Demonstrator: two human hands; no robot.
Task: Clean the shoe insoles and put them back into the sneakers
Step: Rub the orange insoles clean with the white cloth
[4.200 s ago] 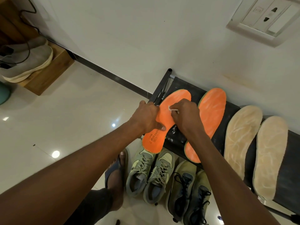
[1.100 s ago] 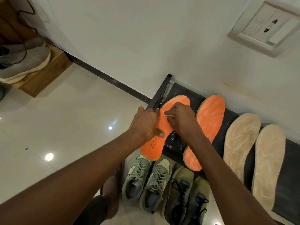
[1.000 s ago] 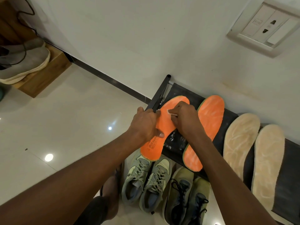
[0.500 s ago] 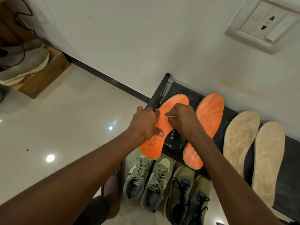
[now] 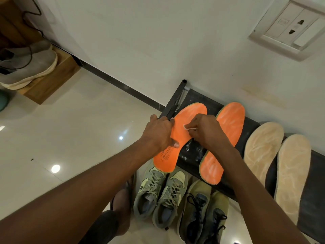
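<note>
1. Cleaning under way: left hand (image 5: 159, 133) pinning the near orange insole (image 5: 177, 138) on the black rack (image 5: 195, 155), thumb across it.
2. Right hand (image 5: 206, 132) pinching what looks like a cotton swab (image 5: 189, 128) against that insole.
3. Second orange insole (image 5: 226, 138) and two beige insoles (image 5: 277, 161) lying on the rack.
4. Still to do: refitting into sneakers (image 5: 175, 199) on the floor below.

A white wall socket (image 5: 291, 27) sits high above the bench (image 5: 197, 98). Far left of the bench, grey shoes (image 5: 29, 67) rest on a wooden box (image 5: 52, 81).
</note>
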